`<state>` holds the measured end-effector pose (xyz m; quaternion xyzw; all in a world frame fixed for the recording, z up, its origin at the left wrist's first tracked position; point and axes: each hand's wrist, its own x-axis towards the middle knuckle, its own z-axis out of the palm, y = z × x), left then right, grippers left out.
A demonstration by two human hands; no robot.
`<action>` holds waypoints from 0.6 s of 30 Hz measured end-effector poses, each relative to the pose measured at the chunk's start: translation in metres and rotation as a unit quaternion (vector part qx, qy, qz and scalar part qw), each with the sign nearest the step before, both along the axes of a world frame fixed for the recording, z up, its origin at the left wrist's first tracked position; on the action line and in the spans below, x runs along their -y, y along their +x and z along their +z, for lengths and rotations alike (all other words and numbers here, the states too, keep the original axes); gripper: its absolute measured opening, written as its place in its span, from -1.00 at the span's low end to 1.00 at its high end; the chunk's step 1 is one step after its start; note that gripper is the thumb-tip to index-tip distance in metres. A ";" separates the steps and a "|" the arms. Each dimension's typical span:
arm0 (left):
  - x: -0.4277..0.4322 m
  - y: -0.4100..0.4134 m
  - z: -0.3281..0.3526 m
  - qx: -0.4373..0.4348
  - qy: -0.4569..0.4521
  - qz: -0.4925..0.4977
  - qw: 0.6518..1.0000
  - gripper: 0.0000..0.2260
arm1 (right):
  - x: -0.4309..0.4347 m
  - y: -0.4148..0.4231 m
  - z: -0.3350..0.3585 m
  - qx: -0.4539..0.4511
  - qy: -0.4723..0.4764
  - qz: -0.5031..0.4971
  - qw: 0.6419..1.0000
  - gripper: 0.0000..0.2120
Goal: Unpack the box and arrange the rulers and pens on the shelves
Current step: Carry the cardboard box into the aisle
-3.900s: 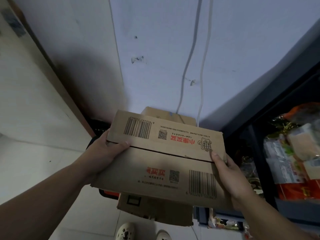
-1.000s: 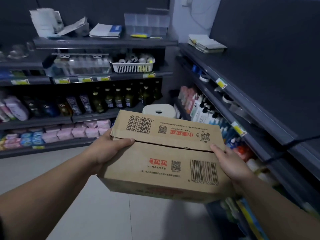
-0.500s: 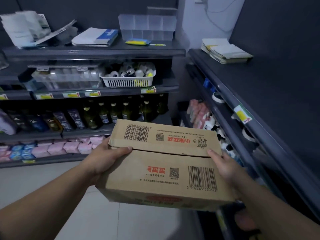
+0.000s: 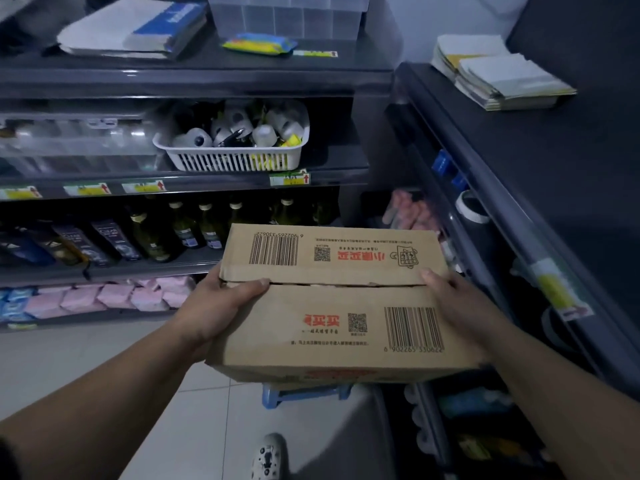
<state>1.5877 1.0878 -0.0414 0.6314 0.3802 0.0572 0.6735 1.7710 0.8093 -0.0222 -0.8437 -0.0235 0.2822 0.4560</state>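
Note:
I carry a brown cardboard box with barcodes and red print in front of me, its two top flaps folded shut. My left hand grips its left side with the thumb over the flap seam. My right hand grips its right side the same way. What the box holds is hidden. The dark shelves stand ahead and to the right.
A white basket of small items sits on the middle shelf ahead, bottles below it. Paper stacks lie on the right shelf top. A blue stool stands under the box on the tiled floor.
I turned from a corner with stacked cartons towards the shelves. Over the last second I moved closer to them, with the box held the same way in both hands.

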 end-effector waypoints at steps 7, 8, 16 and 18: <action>-0.049 0.047 -0.037 -0.005 -0.018 -0.012 1.000 -0.58 | -0.045 0.043 -0.033 -0.042 0.014 -0.035 0.998 -0.71; -0.053 0.052 -0.041 -0.008 -0.017 -0.009 1.000 -0.57 | -0.050 0.048 -0.039 -0.050 0.019 -0.038 0.998 -0.72; -0.060 0.074 -0.065 -0.017 -0.026 0.044 0.999 -0.72 | -0.077 0.086 -0.071 -0.061 0.017 -0.009 0.998 -0.68; -0.059 0.077 -0.071 -0.019 -0.030 0.051 0.998 -0.71 | -0.079 0.095 -0.081 -0.065 0.024 0.000 0.998 -0.65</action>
